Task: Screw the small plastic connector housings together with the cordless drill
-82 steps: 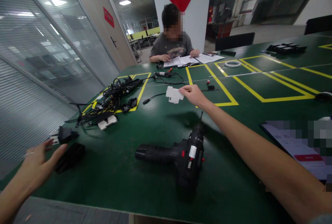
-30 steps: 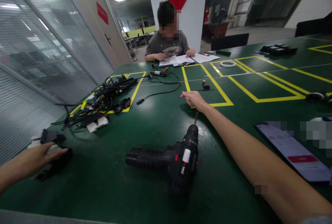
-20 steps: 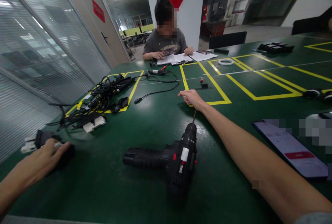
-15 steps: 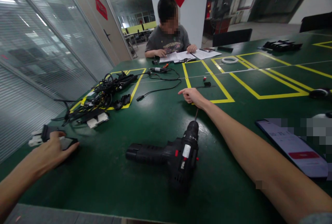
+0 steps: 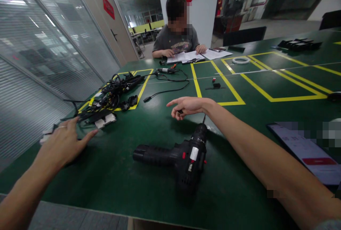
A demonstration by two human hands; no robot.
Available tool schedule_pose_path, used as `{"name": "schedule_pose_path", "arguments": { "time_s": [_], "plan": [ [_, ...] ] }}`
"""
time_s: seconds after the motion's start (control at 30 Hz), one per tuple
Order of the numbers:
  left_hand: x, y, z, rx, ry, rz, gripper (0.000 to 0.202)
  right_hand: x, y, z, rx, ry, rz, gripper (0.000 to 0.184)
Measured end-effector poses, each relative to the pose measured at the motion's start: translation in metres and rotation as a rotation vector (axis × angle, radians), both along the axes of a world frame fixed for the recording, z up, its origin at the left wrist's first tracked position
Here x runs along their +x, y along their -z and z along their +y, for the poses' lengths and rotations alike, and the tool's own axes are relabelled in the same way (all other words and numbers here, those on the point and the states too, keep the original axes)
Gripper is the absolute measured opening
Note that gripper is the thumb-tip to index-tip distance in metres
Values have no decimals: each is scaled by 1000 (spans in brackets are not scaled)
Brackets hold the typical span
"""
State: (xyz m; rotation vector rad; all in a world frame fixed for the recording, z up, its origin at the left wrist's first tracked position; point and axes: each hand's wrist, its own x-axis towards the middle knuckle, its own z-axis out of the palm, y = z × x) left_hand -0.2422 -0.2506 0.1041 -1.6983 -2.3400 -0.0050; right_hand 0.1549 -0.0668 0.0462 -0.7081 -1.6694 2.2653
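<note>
My left hand (image 5: 62, 137) is open, thumb and fingers spread, at the table's left side. Beneath it are a white part (image 5: 46, 136) and something dark, mostly covered by the hand. In the middle my right hand (image 5: 188, 106) has its index finger stretched out and the other fingers curled round a small black piece (image 5: 180, 111), too small to name. Just below that hand lies a black cordless drill (image 5: 190, 159) with a bit in its chuck, its handle pointing left. A clear plastic scrap (image 5: 212, 129) lies beside the chuck.
A pile of black cables (image 5: 114, 93) sits at the left, with black-and-white parts (image 5: 106, 120) before it. A phone (image 5: 303, 148) lies at the right. Across the green table a person (image 5: 178, 34) sits over papers (image 5: 186, 56). A white tape roll (image 5: 241, 60) lies farther back.
My right hand has moved left and nearer, now showing the small black piece in its fingers. My left hand has moved right and spread its fingers. The view has shifted slightly.
</note>
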Motion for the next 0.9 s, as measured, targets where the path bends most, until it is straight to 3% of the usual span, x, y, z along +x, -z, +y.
{"name": "schedule_pose_path", "arguments": {
  "time_s": [0.07,0.23,0.3,0.37,0.57,0.7,0.8,0.9],
  "plan": [
    [44,2,14,-46,205,0,77,-6,-3,-7,-18,-53,44,65],
    [170,26,55,65,650,-186,55,-20,-4,-16,-76,-66,161,68],
    [204,35,70,29,722,-222,41,-23,-1,-14,-103,-58,200,63],
    [222,42,81,38,722,-239,23,-26,2,-12,-111,-49,236,57],
    [222,41,92,154,723,-303,15,-35,3,-12,-83,36,317,52],
    [206,34,88,127,639,-369,22,-27,-3,-13,-62,7,210,52],
    [181,24,72,109,480,-399,36,-5,-2,1,-19,38,110,52],
    [133,10,44,90,329,-337,45,26,13,25,10,274,154,43]
  ]
}}
